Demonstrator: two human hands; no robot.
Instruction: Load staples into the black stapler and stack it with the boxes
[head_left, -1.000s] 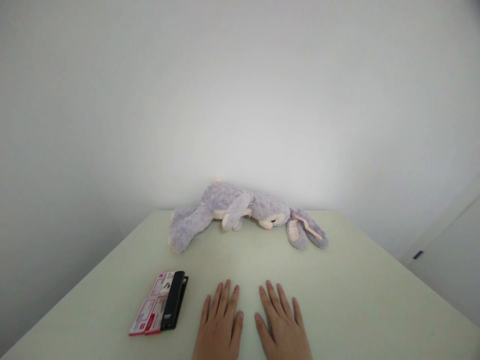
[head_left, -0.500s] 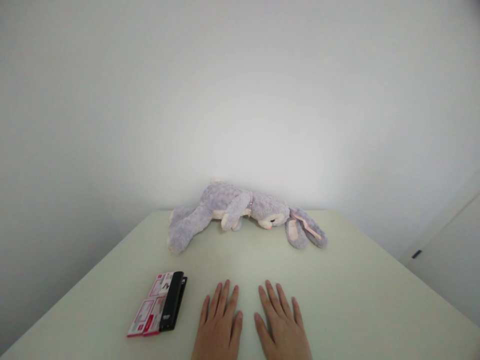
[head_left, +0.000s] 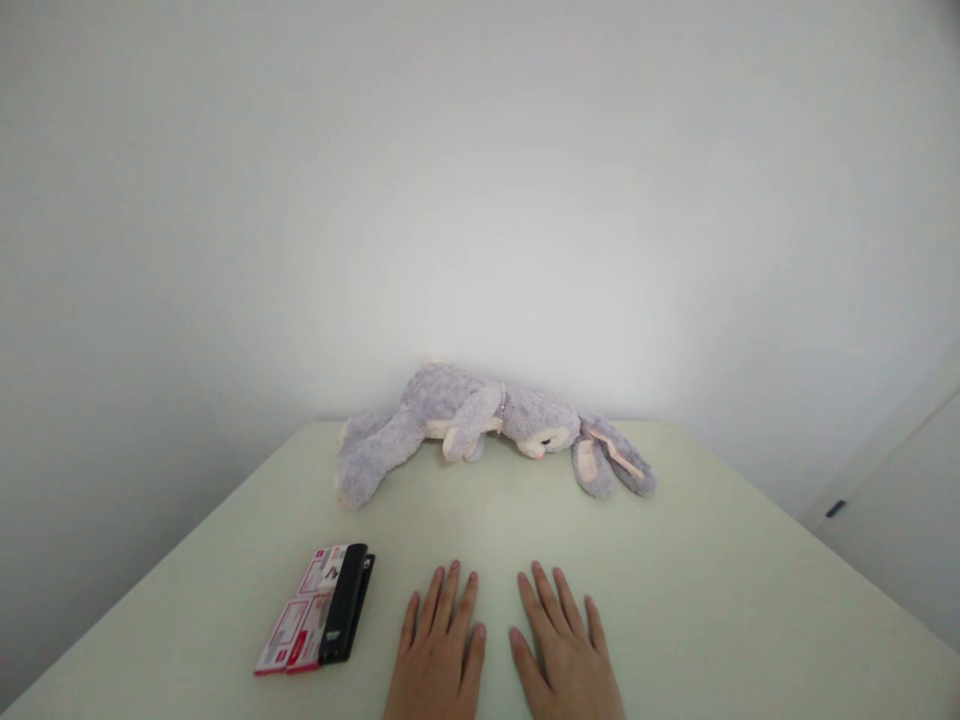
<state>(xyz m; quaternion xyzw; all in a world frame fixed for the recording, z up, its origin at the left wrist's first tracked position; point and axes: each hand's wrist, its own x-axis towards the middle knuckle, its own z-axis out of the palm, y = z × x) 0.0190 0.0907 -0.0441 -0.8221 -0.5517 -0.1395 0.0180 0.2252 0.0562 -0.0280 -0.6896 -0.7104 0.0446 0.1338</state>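
Flat on the pale table [head_left: 720,600] lies my left hand [head_left: 439,645], palm down with its fingers spread. My right hand [head_left: 562,645] rests beside it in the same way, a small gap between the two thumbs. Neither holds anything. Left of my left hand, and apart from it, is a black stapler [head_left: 346,605] on its side. Against its left edge sit several small red-and-white boxes [head_left: 296,625] with printed labels.
A grey plush rabbit [head_left: 450,395] lies on its side along the table's back edge, ears to the right and feet to the left. Behind it rises a white wall [head_left: 480,200]. At the far right is a white door or panel [head_left: 907,520] with a dark handle.
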